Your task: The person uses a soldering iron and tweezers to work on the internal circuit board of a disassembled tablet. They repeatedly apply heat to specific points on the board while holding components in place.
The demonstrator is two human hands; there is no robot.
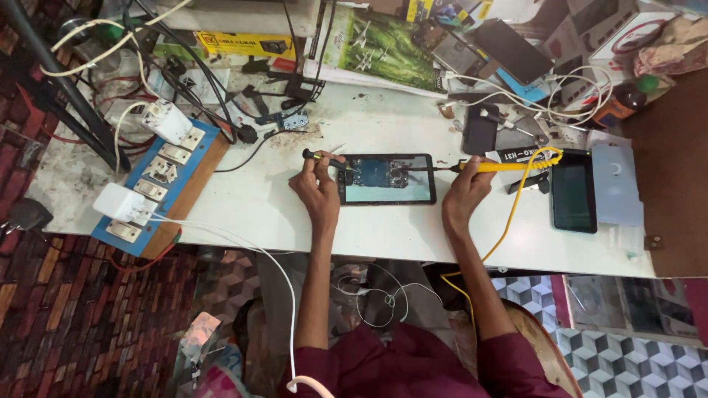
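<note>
An opened phone [386,179] lies flat on the white worktable [295,214], its blue circuit board showing in the upper half. My left hand [317,188] is at the phone's left edge, holding a thin black tool [324,158] whose tip rests on the board. My right hand [467,190] is at the phone's right edge, gripping a yellow-handled soldering iron [509,166]. The iron's dark tip reaches over the board. Its yellow cord [509,221] runs down off the table's front edge.
A blue switchboard [158,180] with white plug adapters sits at the table's left end. A dark phone [574,193] and a pale plastic case [613,184] lie to the right. Cables, boxes, a magazine and small parts crowd the back edge. A white cable [243,243] hangs off the front.
</note>
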